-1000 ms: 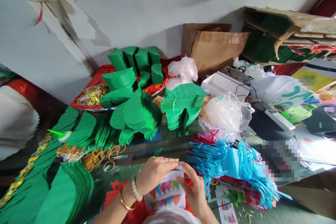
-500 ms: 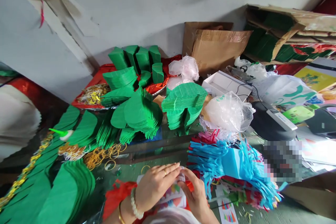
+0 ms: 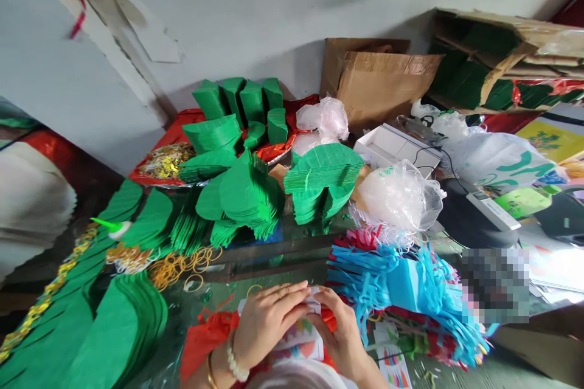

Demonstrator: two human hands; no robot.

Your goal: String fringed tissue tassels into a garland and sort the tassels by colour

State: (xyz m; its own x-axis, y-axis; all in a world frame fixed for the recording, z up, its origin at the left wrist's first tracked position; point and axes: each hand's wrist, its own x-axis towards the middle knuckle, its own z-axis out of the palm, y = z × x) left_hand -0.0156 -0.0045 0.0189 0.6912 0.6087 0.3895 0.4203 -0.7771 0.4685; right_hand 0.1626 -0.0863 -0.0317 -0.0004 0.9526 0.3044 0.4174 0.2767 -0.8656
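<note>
From here I see both hands at the near edge of the glass tabletop, working on a white paper sheet printed with coloured triangles. The left hand, wearing a white bead bracelet and a thin gold bangle, lies across the sheet's upper edge, while the right hand meets it from the other side. The grip on each side is closed, with the fingertips pressed together on the paper where it rises in a small fold. Crumpled red tissue paper sits beneath the left wrist, and a second printed paper strip lies beyond the right hand. Much stands in piles: tall stacks of green cut-paper shapes, a thick bundle of blue fringed tissue paper, and loose amber rubber bands. I can't see any finished piece among them. I can read no brand or label; the green marks on a white plastic bag make out no words I can trust.
</note>
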